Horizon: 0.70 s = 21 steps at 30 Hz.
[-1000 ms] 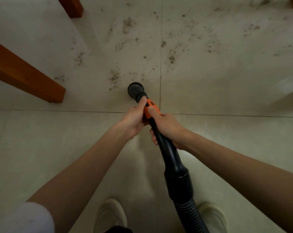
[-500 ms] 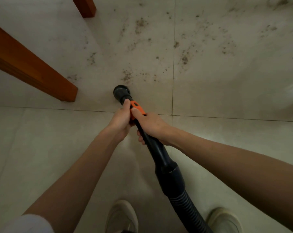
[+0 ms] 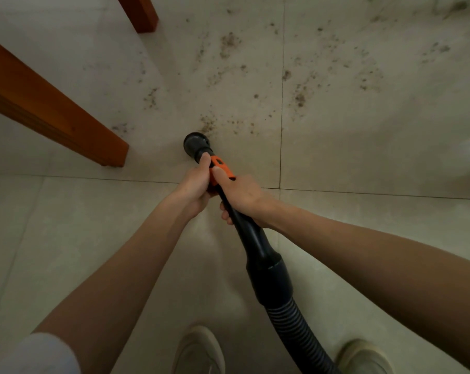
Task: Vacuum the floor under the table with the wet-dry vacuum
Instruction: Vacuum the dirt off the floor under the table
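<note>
Both hands grip the wand point(image 3: 251, 233): left hand point(image 3: 194, 188) and right hand point(image 3: 242, 197) curled round it by the orange collar point(image 3: 220, 168). Nozzle point(image 3: 196, 144) sits just right of the table leg point(image 3: 66, 122), touching the nearest dirt point(image 3: 209, 124).

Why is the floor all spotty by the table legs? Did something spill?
Yes, dark crumbs lie scattered over the pale floor tiles beyond the vacuum nozzle, one patch right at its tip. What they are cannot be told. Both hands, left hand and right hand, grip the nozzle tube.
</note>
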Each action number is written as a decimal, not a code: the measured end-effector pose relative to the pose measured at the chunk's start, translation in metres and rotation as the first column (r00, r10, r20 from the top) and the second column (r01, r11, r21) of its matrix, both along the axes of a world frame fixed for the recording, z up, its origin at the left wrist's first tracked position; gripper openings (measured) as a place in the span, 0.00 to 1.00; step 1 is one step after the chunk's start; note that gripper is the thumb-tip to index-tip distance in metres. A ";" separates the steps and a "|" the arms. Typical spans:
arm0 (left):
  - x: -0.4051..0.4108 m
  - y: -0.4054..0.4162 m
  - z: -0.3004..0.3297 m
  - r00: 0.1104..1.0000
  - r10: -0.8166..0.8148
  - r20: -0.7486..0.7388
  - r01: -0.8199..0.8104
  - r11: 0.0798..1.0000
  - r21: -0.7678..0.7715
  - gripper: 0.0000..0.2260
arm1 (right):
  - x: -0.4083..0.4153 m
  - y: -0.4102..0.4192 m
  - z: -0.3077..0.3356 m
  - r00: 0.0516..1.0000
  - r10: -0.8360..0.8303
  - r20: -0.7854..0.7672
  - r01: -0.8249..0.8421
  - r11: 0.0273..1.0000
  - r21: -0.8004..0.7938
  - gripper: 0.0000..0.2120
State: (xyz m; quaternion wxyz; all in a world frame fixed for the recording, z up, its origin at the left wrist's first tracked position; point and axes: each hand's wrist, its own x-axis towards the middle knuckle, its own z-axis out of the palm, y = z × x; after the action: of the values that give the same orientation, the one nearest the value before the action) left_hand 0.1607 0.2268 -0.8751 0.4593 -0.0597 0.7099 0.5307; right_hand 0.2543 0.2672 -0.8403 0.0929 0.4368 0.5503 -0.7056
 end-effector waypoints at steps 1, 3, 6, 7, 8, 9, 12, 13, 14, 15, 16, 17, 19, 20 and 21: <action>0.000 0.002 0.000 1.000 0.001 -0.002 -0.001 1.000 0.003 0.17 | -0.001 0.002 0.000 1.000 -0.004 0.002 0.004 1.000 0.000 0.22; -0.001 0.006 0.002 1.000 -0.011 -0.008 0.011 1.000 -0.002 0.17 | -0.004 0.005 0.001 1.000 -0.014 0.002 0.014 1.000 -0.004 0.22; -0.007 0.013 0.002 0.999 -0.029 -0.013 0.029 1.000 -0.007 0.18 | -0.008 0.010 0.000 1.000 -0.024 -0.005 0.024 1.000 0.002 0.22; -0.009 0.015 0.002 0.999 -0.037 -0.012 0.037 0.999 -0.008 0.18 | -0.009 0.012 -0.001 1.000 -0.026 -0.011 0.026 1.000 -0.003 0.22; -0.011 0.017 0.001 0.999 -0.048 -0.009 0.048 0.999 -0.011 0.17 | -0.011 0.014 -0.001 0.999 -0.028 -0.017 0.027 1.000 -0.011 0.22; -0.013 0.018 0.001 0.998 -0.057 0.000 0.057 0.998 -0.012 0.17 | -0.012 0.017 -0.002 0.999 -0.028 -0.022 0.027 0.999 -0.017 0.22; -0.020 0.024 -0.001 0.998 -0.063 0.009 0.063 0.998 0.000 0.17 | -0.017 0.024 -0.003 0.999 -0.012 -0.037 0.011 1.000 -0.025 0.22; -0.022 0.025 -0.001 0.998 -0.057 0.009 0.057 0.998 0.000 0.17 | -0.019 0.026 -0.003 0.999 -0.008 -0.042 0.007 1.000 -0.024 0.22; -0.024 0.028 0.000 0.998 -0.055 0.003 0.055 0.998 0.000 0.16 | -0.022 0.027 -0.003 0.999 -0.007 -0.044 0.006 1.000 -0.021 0.22; -0.026 0.030 0.000 0.998 -0.055 0.001 0.055 0.998 0.003 0.16 | -0.024 0.029 -0.004 0.999 -0.010 -0.042 0.009 1.000 -0.015 0.22; -0.027 0.032 0.001 0.998 -0.061 -0.002 0.061 0.998 0.006 0.16 | -0.026 0.030 -0.004 0.999 -0.015 -0.038 0.014 1.000 -0.008 0.22; -0.029 0.034 0.002 0.998 -0.063 -0.002 0.063 0.998 0.010 0.17 | -0.029 0.032 -0.003 0.999 -0.018 -0.039 0.018 1.000 0.000 0.22; -0.032 0.038 0.004 0.997 -0.071 0.014 0.071 0.997 0.019 0.17 | -0.032 0.034 -0.003 0.999 -0.023 -0.046 0.024 1.000 0.013 0.21; -0.035 0.039 0.004 0.996 -0.081 0.029 0.080 0.996 0.026 0.17 | -0.034 0.035 -0.003 0.998 -0.025 -0.049 0.026 1.000 0.015 0.21; -0.036 0.040 0.005 0.995 -0.091 0.049 0.089 0.995 0.039 0.17 | -0.034 0.035 -0.004 0.998 -0.028 -0.052 0.028 1.000 0.010 0.21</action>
State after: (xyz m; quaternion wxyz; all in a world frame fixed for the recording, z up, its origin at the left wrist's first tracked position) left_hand 0.1246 0.2664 -0.8700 0.5016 -0.0324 0.6901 0.5208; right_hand 0.2201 0.3025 -0.8440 0.0662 0.4265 0.5500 -0.7150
